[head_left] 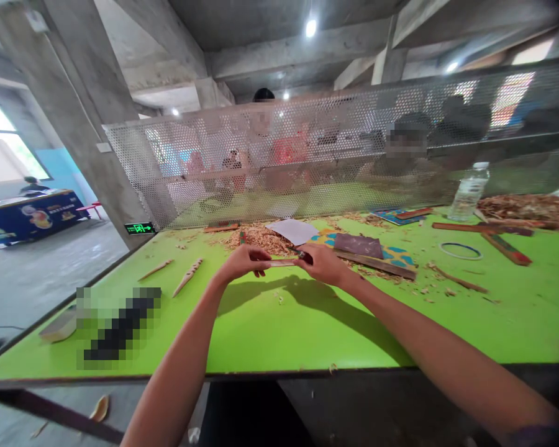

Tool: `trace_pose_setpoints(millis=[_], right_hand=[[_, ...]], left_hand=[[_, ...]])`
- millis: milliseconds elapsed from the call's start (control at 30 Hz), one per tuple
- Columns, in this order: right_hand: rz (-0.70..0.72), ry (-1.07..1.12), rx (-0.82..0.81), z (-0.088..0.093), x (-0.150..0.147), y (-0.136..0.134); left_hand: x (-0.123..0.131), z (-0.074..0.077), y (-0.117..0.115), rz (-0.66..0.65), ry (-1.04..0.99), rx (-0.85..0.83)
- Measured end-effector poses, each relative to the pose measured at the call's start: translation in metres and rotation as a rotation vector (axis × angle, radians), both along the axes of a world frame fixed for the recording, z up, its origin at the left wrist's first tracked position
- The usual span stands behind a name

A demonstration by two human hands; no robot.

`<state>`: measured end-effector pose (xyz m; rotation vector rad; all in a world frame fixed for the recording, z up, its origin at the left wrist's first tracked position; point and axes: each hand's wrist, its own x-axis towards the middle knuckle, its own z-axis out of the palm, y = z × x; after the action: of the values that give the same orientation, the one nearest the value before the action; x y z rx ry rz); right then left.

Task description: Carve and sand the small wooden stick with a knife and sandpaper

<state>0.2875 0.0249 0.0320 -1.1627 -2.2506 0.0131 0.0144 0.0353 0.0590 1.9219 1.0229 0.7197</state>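
Over the green table, my left hand [245, 261] is closed on one end of a thin, reddish-pale wooden stick [282, 262]. At the stick's other end is my right hand [323, 264], its fingers closed round a small dark knife [296, 251]. The knife is partly hidden by the fingers, and I cannot tell whether its blade touches the wood. Behind the hands lie a heap of wood shavings [256, 238] and a white sheet of paper [292, 231]. Two carved, pointed wooden sticks [187, 277] rest to the left of my left hand.
A perforated metal screen [214, 167] runs along the table's back, with people behind it. To the right are a plastic bottle [468, 192], a white ring [460, 251], wood strips [507, 248] and more shavings. A brown sanding sheet [358, 245] lies beyond my right hand. Blurred-out items lie front left.
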Motion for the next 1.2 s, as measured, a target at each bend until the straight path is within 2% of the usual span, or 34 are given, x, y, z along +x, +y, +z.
trace_pose_setpoints(millis=[167,267,367,500,633,800,967,1200], right_hand=[[0.161,-0.013,-0.185,-0.006,-0.011,-0.003],[0.255,-0.032,-0.237,-0.008,-0.017,-0.008],[0.263,-0.059,-0.207,-0.009,-0.021,-0.013],[0.220,-0.133,-0.131,-0.003,-0.027,-0.022],[0.115,-0.248,-0.050,0.006,-0.035,-0.031],[-0.011,-0.345,0.019,0.014,-0.044,-0.037],[-0.092,-0.376,0.057,0.017,-0.052,-0.041],[-0.172,-0.393,0.086,0.016,-0.057,-0.041]], left_hand=[[-0.008,0.019,-0.010,0.179,-0.242,0.029],[-0.006,0.021,-0.011,0.229,-0.330,0.091],[0.000,0.020,-0.010,0.222,-0.337,0.172],[0.009,0.021,-0.013,0.213,-0.259,0.310],[0.018,0.026,-0.023,0.213,-0.159,0.446],[0.026,0.029,-0.030,0.176,-0.179,0.416],[0.036,0.026,-0.031,0.221,-0.203,0.425],[0.047,0.029,-0.034,0.283,-0.125,0.482]])
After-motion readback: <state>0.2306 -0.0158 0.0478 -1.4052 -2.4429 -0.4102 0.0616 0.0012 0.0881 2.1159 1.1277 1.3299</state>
